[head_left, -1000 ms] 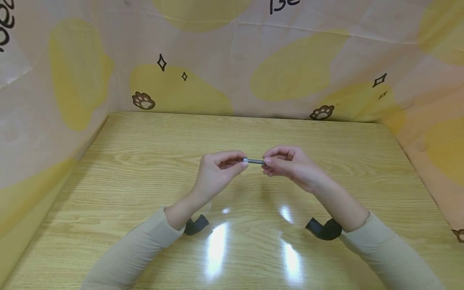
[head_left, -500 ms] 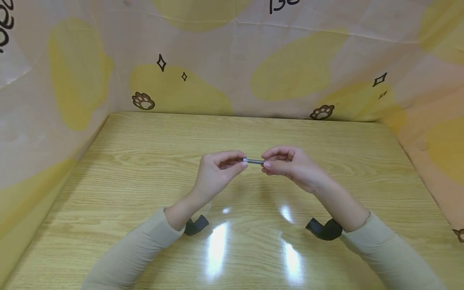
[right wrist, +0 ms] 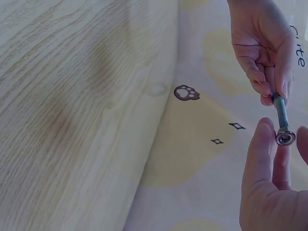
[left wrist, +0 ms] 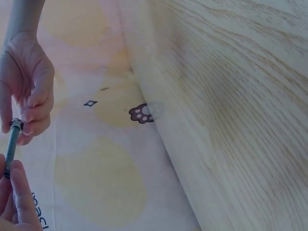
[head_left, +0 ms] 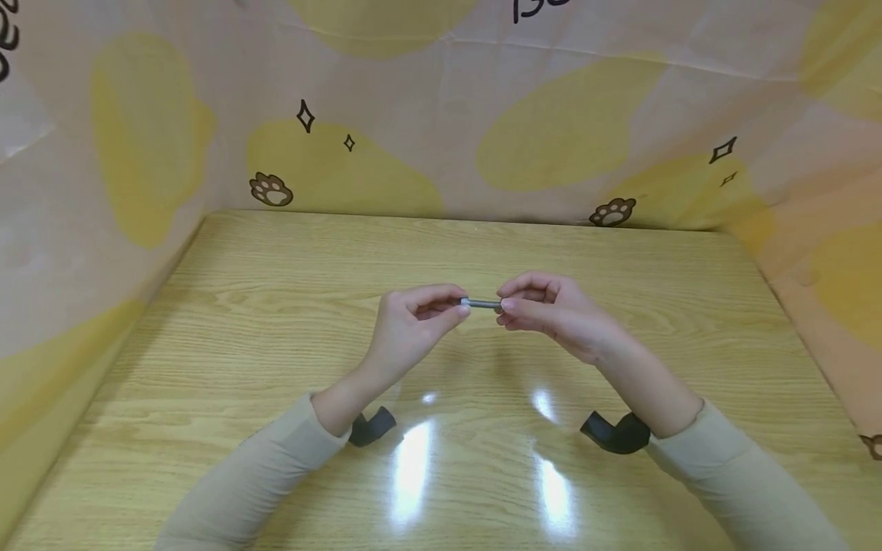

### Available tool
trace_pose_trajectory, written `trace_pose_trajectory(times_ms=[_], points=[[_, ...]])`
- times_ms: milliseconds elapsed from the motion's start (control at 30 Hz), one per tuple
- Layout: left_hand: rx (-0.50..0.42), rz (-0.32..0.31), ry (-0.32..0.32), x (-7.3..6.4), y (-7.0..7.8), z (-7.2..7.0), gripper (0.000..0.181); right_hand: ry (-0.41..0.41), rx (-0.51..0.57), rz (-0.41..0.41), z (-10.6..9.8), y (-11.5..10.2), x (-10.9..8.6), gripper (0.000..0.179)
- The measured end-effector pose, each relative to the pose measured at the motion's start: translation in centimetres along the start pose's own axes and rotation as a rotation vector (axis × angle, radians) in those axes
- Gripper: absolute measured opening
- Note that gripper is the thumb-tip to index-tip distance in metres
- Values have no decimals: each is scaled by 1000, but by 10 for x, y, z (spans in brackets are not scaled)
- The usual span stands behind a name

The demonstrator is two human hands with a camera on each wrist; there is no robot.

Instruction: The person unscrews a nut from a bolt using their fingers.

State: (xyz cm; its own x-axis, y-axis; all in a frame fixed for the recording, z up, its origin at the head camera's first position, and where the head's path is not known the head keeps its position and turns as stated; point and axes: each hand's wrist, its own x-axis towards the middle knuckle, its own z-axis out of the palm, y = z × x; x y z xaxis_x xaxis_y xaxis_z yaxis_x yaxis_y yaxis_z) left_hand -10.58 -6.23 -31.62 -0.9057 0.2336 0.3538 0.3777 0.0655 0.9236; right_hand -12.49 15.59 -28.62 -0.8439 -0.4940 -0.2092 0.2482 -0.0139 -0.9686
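In the head view my left hand (head_left: 409, 325) pinches the head end of a metal bolt (head_left: 485, 304) between thumb and fingers. The bolt lies nearly level above the table. My right hand (head_left: 558, 314) has its thumb and fingers curled round the bolt's other end. A nut with a round flange (right wrist: 285, 137) sits on that end in the right wrist view, with the right index fingertip close beside it and the thumb slightly apart. The left wrist view shows the threaded shank (left wrist: 12, 144) running between both hands. The left fingers mostly cover the bolt's head.
A wood-grain table (head_left: 289, 260) lies under both hands, with bright light reflections near its front. Patterned cloth (head_left: 455, 115) stands along its back and sides. Black straps (head_left: 615, 433) show at both wrists below the sleeves.
The right thumb and fingers shift slightly at the nut end. The left hand keeps its pinch, and the bolt stays almost in place.
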Motion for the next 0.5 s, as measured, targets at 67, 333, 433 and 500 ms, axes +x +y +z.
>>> trace_pose_trajectory(times_ms=[67,333,433,500], points=[[3,-11,2,0,1,-1,16,0,17,11,0,-1,0,9],[-11,-10,-3,0,2,0,16,-18,59,53,0,-1,0,11],[-14,-12,-3,0,1,-1,15,-21,33,25,-1,-1,0,12],[-14,-16,-1,0,1,-1,15,-18,34,19,-1,0,0,13]])
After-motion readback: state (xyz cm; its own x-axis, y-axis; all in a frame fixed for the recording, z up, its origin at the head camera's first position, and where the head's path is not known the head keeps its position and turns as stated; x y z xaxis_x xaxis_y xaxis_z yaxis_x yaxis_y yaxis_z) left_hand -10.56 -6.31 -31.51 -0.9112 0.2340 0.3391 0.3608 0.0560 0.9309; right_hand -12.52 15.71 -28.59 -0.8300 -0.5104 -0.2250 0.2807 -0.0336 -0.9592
